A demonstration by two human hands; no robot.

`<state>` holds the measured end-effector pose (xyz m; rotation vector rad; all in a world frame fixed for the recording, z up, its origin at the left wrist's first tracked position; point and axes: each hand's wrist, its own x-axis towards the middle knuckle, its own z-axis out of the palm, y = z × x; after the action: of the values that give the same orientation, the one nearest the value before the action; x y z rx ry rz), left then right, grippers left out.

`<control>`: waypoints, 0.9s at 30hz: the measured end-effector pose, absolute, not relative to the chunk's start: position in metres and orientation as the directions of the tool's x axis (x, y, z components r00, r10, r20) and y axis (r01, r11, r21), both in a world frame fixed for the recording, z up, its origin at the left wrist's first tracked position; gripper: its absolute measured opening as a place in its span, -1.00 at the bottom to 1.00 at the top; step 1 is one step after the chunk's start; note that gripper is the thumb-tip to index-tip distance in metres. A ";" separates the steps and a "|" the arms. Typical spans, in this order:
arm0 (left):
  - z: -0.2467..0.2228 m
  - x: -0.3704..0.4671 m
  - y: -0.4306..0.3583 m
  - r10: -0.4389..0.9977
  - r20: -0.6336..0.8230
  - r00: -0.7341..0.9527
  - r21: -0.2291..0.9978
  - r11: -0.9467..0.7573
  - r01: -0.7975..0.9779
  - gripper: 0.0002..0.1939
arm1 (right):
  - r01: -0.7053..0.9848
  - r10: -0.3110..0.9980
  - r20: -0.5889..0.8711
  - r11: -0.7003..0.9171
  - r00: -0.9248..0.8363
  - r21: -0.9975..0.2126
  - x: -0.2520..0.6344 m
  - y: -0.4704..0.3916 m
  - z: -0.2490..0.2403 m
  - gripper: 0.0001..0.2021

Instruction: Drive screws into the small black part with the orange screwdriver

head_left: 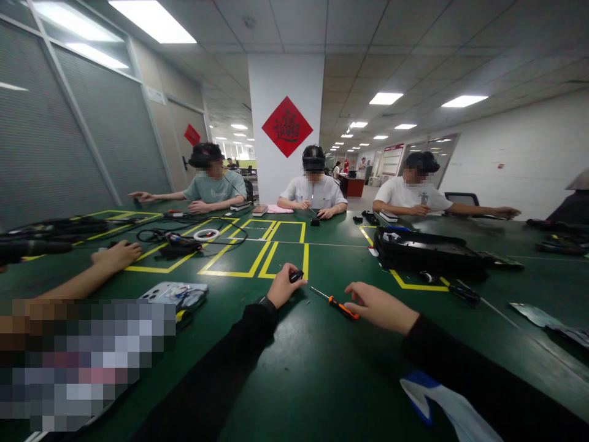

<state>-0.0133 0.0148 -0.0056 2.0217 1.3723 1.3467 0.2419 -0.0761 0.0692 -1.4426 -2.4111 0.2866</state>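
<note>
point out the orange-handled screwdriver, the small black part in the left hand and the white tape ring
orange-handled screwdriver [339, 306], head view, on handle
small black part [296, 275], head view, on top face
white tape ring [206, 234], head view, on near rim

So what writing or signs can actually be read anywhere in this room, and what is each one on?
Red diamond sign on the white pillar: dark brush-style characters, too blurred to read.
Smaller red diamond sign on the left wall: writing cannot be made out.
Boards on the far wall: too small to read.
Screwdriver between the left hand and right hand: no label visible.
No text here reads clearly.
</note>
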 end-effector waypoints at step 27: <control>-0.009 -0.001 0.006 0.933 0.314 0.173 0.930 -0.339 0.142 -0.68 | 0.363 0.928 0.230 0.331 -0.294 -0.871 0.209 -0.057 0.004 -0.77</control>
<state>-0.0008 0.0065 -0.0092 1.6501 1.0419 1.2492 0.2085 -0.0568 0.0035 -1.1443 -1.8255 0.9246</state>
